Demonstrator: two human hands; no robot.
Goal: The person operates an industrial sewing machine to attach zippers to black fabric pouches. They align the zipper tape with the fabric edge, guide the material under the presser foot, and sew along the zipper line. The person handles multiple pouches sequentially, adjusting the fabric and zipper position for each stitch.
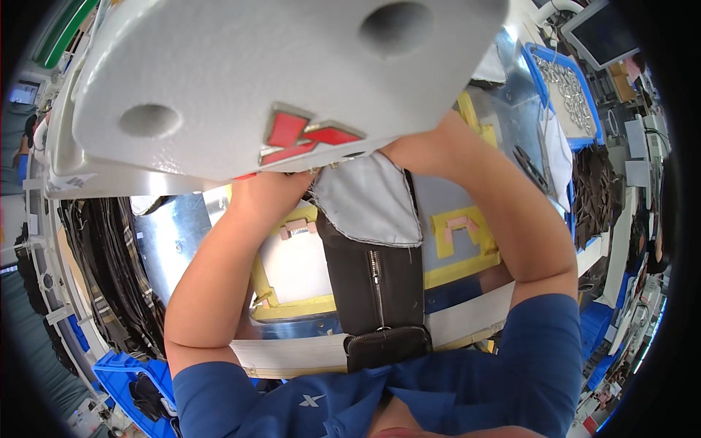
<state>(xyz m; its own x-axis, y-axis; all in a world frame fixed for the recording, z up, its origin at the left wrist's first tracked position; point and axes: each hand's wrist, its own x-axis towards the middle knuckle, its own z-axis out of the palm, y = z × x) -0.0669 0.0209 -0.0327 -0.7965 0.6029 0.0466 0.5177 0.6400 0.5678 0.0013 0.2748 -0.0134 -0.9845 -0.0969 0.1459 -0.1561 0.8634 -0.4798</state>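
A dark fabric bag piece (350, 292) with a metal zipper (376, 281) down its middle runs from beneath the sewing machine head (219, 87) toward my body. Its grey lining flap (372, 201) lies folded over the far end. Beside the flap's left edge is my left hand (274, 193), its fingers tucked out of sight behind the machine. At the flap's upper right, my right hand (420, 153) reaches under the machine head, which covers its fingers too. What either hand grips cannot be seen. The near end of the piece, a small black zipped pouch (387, 347), rests against my shirt.
Yellow tape (296, 309) and small pink blocks (298, 228) mark the work plate. Dark fabric pieces (109, 263) are stacked at left. On the right are a blue tray of metal rings (566, 91), black-handled snips (531, 168) and more dark pieces (599, 190). A blue crate (131, 379) stands lower left.
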